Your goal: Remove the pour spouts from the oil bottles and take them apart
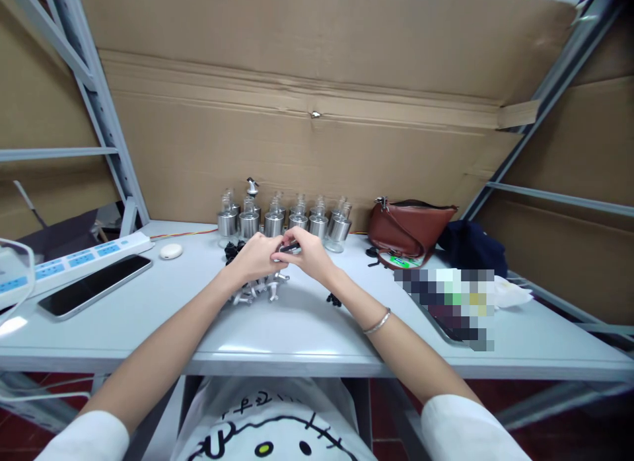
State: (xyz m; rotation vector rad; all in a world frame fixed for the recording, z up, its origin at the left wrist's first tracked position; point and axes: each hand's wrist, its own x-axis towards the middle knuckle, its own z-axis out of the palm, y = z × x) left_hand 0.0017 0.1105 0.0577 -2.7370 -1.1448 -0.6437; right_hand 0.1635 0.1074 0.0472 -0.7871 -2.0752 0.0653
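My left hand [256,257] and my right hand [310,255] meet above the middle of the table, fingers closed together around a small dark piece [290,248]. Its kind is too small and covered to make out. Under and beside my left hand lie a heap of white and silver pourer spouts [272,290] and a cluster of black parts [232,251]. Several small black pieces [334,300] lie by my right wrist. Behind my hands stand rows of glass bottles with silver bands [274,224]; a black-and-silver pourer [252,185] tops one at the back.
On the left lie a power strip [74,263], a phone [96,286] and a round white object [171,251]. A brown bag [411,226], dark cloth [473,249] and a partly blurred-out device [446,316] sit on the right. Cardboard [317,157] walls the back.
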